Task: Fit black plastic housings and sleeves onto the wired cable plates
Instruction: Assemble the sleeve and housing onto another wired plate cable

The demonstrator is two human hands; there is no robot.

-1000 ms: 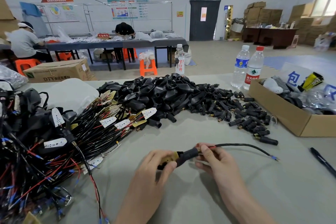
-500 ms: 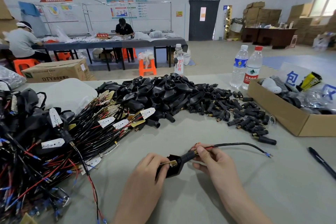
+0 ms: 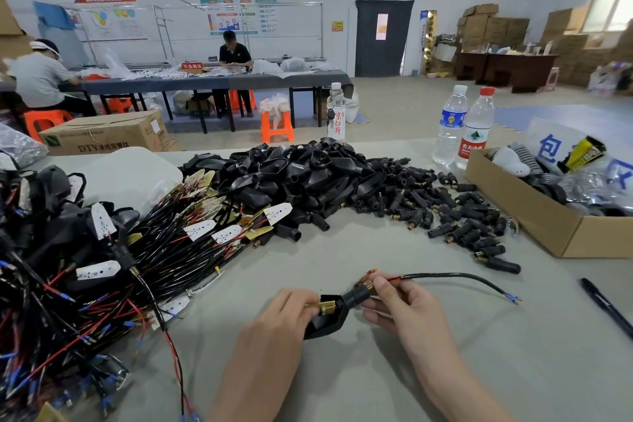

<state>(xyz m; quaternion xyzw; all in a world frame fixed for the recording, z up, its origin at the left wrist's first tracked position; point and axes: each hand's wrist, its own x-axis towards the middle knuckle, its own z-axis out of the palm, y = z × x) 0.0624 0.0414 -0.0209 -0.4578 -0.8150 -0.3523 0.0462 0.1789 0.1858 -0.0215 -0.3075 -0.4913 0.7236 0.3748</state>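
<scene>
Both forearms come in from the lower edge and meet low over the grey counter (image 3: 376, 380), near its front edge. The left hand (image 3: 284, 317) lies with its back to the camera, its wrist roughly straight and its knuckles pointing right. Its fingers are curled in, and thumb and forefinger pinch the end of a brass cable plate (image 3: 324, 306) where the plate sticks out of the open mouth of a black housing (image 3: 323, 324). The housing hangs between the two hands, just above the counter, wide end towards the left hand and narrow neck towards the right.

The right hand (image 3: 409, 310) comes in from the lower right with its wrist bent inward. Its fingers are curled; thumb and forefinger close on the brass-tipped end of a black sleeve (image 3: 356, 296) that sits at the housing's neck. The lower fingers are tucked under it. From that grip a black cable (image 3: 455, 276) arcs to the right and comes down on the counter, ending in blue-tipped wires.

Beyond the hands lies a heap of loose housings (image 3: 301, 175), with a scatter of loose sleeves (image 3: 455, 219) to its right. A thick bundle of wired plates (image 3: 171, 243) covers the left of the counter. A cardboard box (image 3: 534, 216) stands at the right and a black pen (image 3: 606, 310) lies in front of it.
</scene>
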